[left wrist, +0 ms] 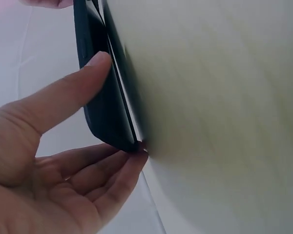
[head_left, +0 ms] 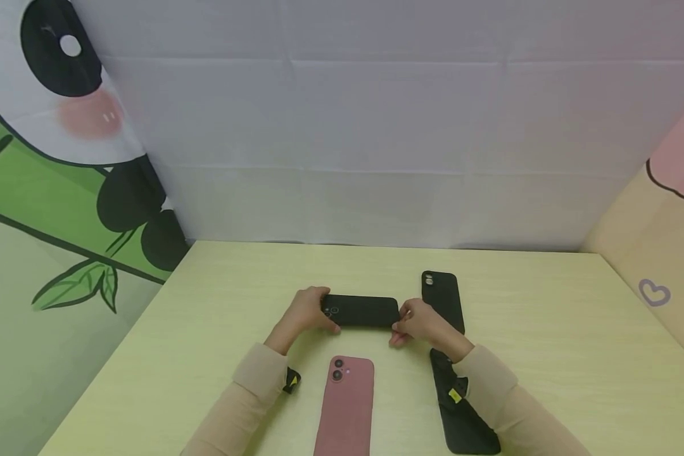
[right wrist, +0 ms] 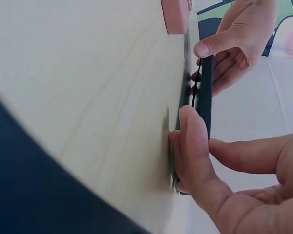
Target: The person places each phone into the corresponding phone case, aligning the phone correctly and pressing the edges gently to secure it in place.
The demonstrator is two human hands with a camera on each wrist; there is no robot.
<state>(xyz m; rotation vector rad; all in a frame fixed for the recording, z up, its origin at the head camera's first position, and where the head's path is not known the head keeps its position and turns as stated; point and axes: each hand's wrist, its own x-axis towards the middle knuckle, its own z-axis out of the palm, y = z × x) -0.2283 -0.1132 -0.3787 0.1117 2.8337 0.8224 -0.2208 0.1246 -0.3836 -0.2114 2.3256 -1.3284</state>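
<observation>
In the head view a black phone (head_left: 361,311) lies sideways between both hands, camera end to the left, just over the table. My left hand (head_left: 310,310) grips that end, its thumb on the near long edge, as the left wrist view shows, with fingers around the end. At the other end my right hand (head_left: 424,324) pinches the near corner between thumb and fingers. Along the phone's dark side (left wrist: 100,92) runs a thin slit with a pale strip. In the right wrist view the right fingers (right wrist: 195,141) cover part of the phone.
A pink phone (head_left: 344,405) lies nearest me, back up. Behind the right hand is a black phone or case (head_left: 441,297) with a camera cutout; another black one (head_left: 462,424) lies partly under the right sleeve. A white sheet (head_left: 376,126) hangs behind the table (head_left: 205,285).
</observation>
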